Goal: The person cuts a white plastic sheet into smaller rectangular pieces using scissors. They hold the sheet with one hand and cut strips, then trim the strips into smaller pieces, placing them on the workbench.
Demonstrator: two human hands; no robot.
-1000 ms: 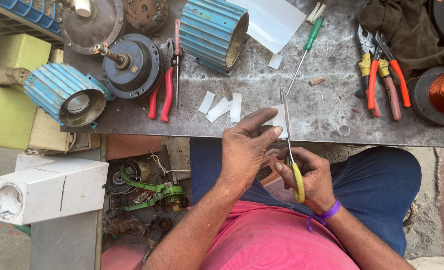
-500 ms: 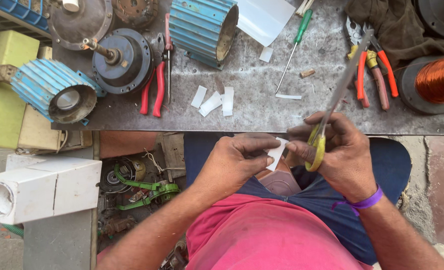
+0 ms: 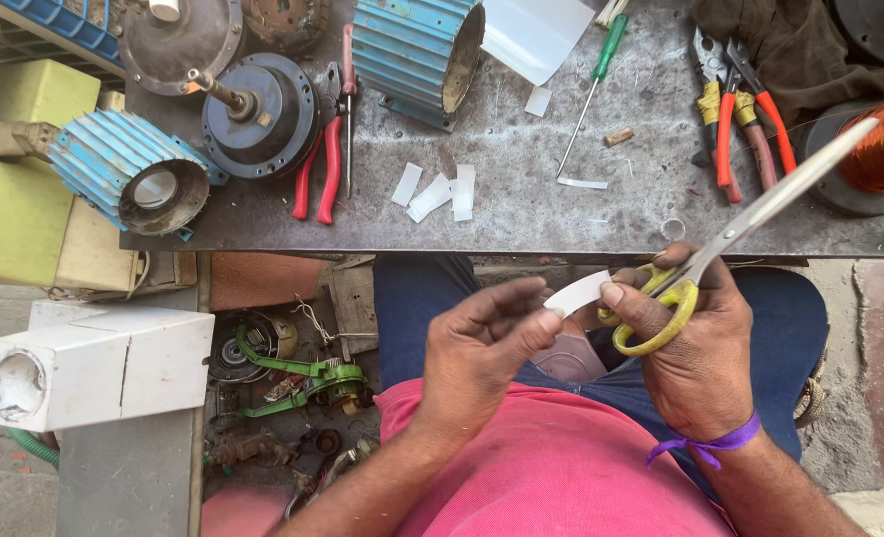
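Observation:
My left hand (image 3: 487, 343) pinches one end of a small white paper strip (image 3: 576, 293) below the front edge of the metal workbench (image 3: 522, 214). My right hand (image 3: 686, 338) touches the strip's other end with its fingertip and holds yellow-handled scissors (image 3: 720, 244), whose long blades point up and to the right over the bench. Three cut white strips (image 3: 432, 191) lie on the bench just above my hands. A purple band circles my right wrist.
On the bench lie blue ribbed motor housings (image 3: 417, 55), a dark motor end cover with shaft (image 3: 258, 109), red pliers (image 3: 321, 164), a green screwdriver (image 3: 593, 85), more pliers (image 3: 735, 119), a copper wire spool (image 3: 875, 149) and a white sheet (image 3: 531, 35). A white box (image 3: 94, 363) stands on the left.
The scissors swung from pointing up at the bench to tilting far right. My hands moved apart slightly, and the white strip now shows stretched between them.

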